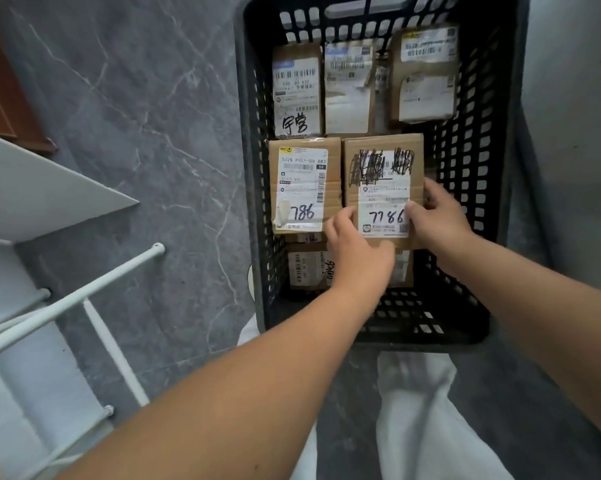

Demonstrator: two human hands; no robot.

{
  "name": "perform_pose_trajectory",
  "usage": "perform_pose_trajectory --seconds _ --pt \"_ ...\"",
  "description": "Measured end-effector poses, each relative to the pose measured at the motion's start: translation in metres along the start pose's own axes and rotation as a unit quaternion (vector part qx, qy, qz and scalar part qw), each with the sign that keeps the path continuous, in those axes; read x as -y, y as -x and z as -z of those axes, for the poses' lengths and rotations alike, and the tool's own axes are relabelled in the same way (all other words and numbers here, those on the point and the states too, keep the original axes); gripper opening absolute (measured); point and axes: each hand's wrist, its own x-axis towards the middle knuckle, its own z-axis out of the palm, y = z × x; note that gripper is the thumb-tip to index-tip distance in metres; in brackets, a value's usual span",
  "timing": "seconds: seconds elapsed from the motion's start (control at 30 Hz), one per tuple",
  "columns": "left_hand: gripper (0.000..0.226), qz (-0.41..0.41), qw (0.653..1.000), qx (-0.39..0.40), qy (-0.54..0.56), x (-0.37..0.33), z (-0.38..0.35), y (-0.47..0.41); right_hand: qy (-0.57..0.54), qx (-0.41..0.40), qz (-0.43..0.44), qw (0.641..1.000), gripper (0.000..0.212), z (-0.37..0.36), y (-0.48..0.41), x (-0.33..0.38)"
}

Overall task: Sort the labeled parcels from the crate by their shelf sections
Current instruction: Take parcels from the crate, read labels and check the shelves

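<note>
A black plastic crate (472, 188) stands on the floor with several labeled cardboard parcels inside. Both hands hold one parcel (384, 174), whose label is scribbled over at the top and hand-marked 7786. My left hand (356, 249) grips its lower left corner, thumb on the label's edge. My right hand (434, 218) grips its right side, thumb on the label. Beside it on the left lies a parcel marked 786 (304, 185). Three more parcels (349, 88) lie at the crate's far end, and another parcel (307, 266) sits partly hidden under my left hand.
A white metal shelf unit (49, 202) with rods stands at the left. The floor (146, 126) is grey marble-patterned tile. A white wall (576, 133) runs along the crate's right side. My white trouser legs (424, 417) show below the crate.
</note>
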Motion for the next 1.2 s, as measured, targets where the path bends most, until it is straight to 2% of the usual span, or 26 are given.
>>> perform_pose_trajectory --seconds 0.13,0.27,0.4,0.47,0.53,0.63,0.8,0.87,1.0,1.1,1.2 --pt "0.039 0.01 0.995 -0.048 -0.088 0.005 -0.007 0.002 -0.01 -0.027 -0.011 1.0 0.049 -0.019 -0.003 -0.008" --pt "0.025 0.029 0.989 -0.006 -0.142 0.004 -0.007 -0.003 -0.004 -0.036 0.004 0.999 0.052 -0.025 -0.004 -0.018" --pt "0.035 0.024 0.986 0.043 -0.159 0.002 0.003 -0.001 0.029 -0.019 -0.001 0.999 0.063 -0.021 0.003 -0.011" --pt "0.038 0.008 0.982 0.068 -0.176 0.0 0.011 0.007 0.039 -0.052 -0.015 0.998 0.069 -0.016 0.015 -0.001" --pt "0.039 -0.016 0.977 0.066 -0.203 -0.008 0.022 0.016 0.032 -0.081 -0.018 0.996 0.069 -0.008 0.033 0.012" --pt "0.042 -0.049 0.974 0.031 -0.217 -0.037 0.042 0.033 0.041 -0.08 -0.003 0.996 0.066 0.011 0.067 0.04" --pt "0.044 -0.15 0.966 -0.027 -0.209 -0.12 0.077 0.089 0.081 -0.05 0.124 0.988 0.063 0.054 0.134 0.116" --pt "0.047 -0.203 0.952 -0.048 -0.226 -0.159 0.093 0.123 0.079 -0.036 0.167 0.982 0.064 0.076 0.168 0.161" --pt "0.051 -0.3 0.92 -0.141 -0.207 -0.243 0.129 0.206 0.04 -0.035 0.249 0.967 0.063 0.131 0.252 0.26" --pt "0.054 -0.359 0.888 -0.211 -0.196 -0.305 0.16 0.28 0.032 -0.047 0.341 0.938 0.063 0.178 0.327 0.329" --pt "0.057 -0.437 0.833 -0.266 -0.211 -0.365 0.19 0.359 0.01 -0.074 0.416 0.906 0.066 0.221 0.408 0.385"
